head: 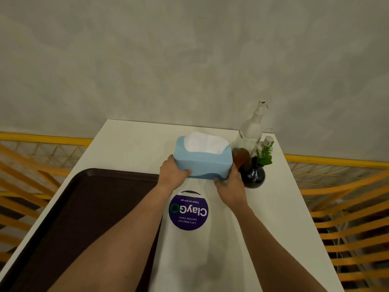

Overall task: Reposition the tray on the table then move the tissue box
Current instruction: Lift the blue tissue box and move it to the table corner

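Nearest you, the dark brown tray [80, 224] lies flat on the left part of the white table [280, 218], its near end running out of view. Your left forearm crosses over its right edge. Just right of the tray, a round purple sticker [188, 210] reading "ClayGo" sits on the tabletop between your two arms. Beyond it, your left hand [172, 175] clasps the left end of the light blue tissue box [203, 163], thumb on its front face. Your right hand [230, 187] grips the box's lower right corner. White tissue shows at the box's top opening. Whether the box rests on the table or is raised cannot be determined. Just right of the box stand a black vase [253, 175] with a green sprig, an amber bottle [241, 155] and a clear bottle [251, 128].
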The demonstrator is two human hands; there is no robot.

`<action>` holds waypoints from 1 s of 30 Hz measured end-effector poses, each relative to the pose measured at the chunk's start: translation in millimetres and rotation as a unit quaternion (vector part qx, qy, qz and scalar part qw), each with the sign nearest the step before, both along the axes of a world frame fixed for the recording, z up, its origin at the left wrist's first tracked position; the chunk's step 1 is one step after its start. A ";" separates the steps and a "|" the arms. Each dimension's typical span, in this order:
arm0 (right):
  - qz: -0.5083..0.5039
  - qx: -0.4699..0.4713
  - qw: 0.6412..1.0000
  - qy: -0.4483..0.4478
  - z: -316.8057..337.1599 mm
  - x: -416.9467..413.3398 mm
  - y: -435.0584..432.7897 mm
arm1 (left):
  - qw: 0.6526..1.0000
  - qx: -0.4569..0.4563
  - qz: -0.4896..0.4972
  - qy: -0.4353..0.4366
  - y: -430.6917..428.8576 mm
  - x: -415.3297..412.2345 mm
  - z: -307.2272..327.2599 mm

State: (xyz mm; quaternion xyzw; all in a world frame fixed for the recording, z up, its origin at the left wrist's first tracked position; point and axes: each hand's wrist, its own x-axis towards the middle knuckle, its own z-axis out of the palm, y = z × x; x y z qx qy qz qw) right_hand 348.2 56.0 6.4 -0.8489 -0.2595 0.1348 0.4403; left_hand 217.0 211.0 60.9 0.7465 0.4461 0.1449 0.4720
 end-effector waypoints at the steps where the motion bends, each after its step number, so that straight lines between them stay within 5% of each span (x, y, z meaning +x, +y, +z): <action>1: -0.011 -0.009 1.000 -0.007 -0.1 -1.6 0.1 | 1.000 0.012 -0.003 0.004 -0.6 0.2 0.9; 15: -0.046 0.026 0.994 -0.097 33.9 -39.0 23.6 | 0.995 0.062 -0.009 -0.075 30.5 -34.2 25.0; 30: 0.006 0.057 0.994 -0.095 68.4 -118.1 183.0 | 0.992 0.090 0.028 -0.089 184.8 -135.5 62.1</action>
